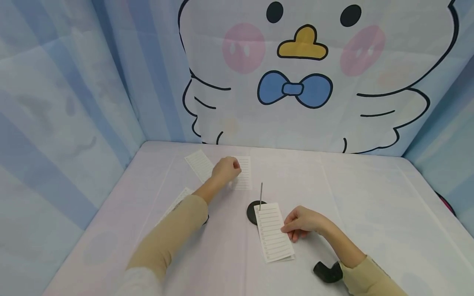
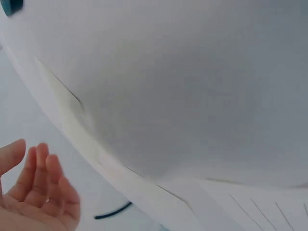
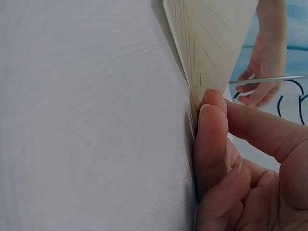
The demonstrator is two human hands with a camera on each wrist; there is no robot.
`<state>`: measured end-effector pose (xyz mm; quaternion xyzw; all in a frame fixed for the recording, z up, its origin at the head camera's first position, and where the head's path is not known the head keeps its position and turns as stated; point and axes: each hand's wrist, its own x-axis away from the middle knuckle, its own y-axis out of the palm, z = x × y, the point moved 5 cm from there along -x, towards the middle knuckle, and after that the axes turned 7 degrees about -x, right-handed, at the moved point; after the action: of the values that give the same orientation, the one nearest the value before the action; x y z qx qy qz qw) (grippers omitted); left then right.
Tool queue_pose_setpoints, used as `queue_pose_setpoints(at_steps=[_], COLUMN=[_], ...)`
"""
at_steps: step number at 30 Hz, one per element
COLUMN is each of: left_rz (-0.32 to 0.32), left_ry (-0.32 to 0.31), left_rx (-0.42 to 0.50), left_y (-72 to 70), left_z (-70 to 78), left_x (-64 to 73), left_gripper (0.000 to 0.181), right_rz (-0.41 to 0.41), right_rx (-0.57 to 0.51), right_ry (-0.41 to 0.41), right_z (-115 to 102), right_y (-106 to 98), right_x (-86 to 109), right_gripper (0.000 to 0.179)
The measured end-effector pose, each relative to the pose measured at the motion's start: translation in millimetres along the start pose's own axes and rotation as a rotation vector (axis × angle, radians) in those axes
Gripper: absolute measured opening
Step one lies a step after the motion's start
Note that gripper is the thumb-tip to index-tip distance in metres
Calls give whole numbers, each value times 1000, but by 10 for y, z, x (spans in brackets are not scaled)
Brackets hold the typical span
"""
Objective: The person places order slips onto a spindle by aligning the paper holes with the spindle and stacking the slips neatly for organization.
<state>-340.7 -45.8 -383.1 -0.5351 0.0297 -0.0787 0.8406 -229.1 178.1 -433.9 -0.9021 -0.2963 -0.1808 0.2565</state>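
Observation:
A spike paper holder with a thin metal spike [image 1: 261, 191] and a round black base [image 1: 252, 213] stands at the table's middle. Lined checklist sheets [image 1: 273, 234] lie over the base's edge, and the spike appears to come up through their top end. My right hand [image 1: 305, 224] pinches their right edge between thumb and fingers; the pinched paper [image 3: 202, 48] fills the upper middle of the right wrist view. My left hand [image 1: 226, 169] is over a lined sheet [image 1: 243, 174] at the back, its fingers [image 2: 36, 178] loosely bent with nothing between them.
Another lined sheet [image 1: 200, 163] lies at the back left. A further paper [image 1: 177, 201] is partly hidden by the left forearm, with a dark object's edge [image 1: 206, 220] beside it. A black curved object [image 1: 327, 272] sits by the right sleeve. Printed curtains surround the table.

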Motion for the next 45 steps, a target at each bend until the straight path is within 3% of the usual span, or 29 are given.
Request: queue_pose_setpoints(at_steps=[2, 6, 13, 22, 32, 45], left_rz=[42, 64, 11, -54, -18, -57], left_ry=[18, 32, 7, 21, 27, -6], left_rx=[-89, -261, -441, -494, -595, -635], left_y=[-31, -28, 40, 118, 150, 219], left_z=[-43, -126, -257, -206, -53, -119], left_x=[-92, -234, -405, -453, -312, -385], left_gripper=[11, 23, 45, 46, 46, 45], right_rz=[6, 20, 11, -3, -13, -6], right_rx=[3, 9, -2, -8, -19, -4], right_ry=[5, 19, 22, 12, 3, 11], right_z=[-2, 2, 3, -19, -8, -3], right_y=[-1, -4, 0, -15, -12, -9], right_x=[3, 4, 4, 8, 11, -1], right_gripper=[19, 18, 18, 18, 18, 19])
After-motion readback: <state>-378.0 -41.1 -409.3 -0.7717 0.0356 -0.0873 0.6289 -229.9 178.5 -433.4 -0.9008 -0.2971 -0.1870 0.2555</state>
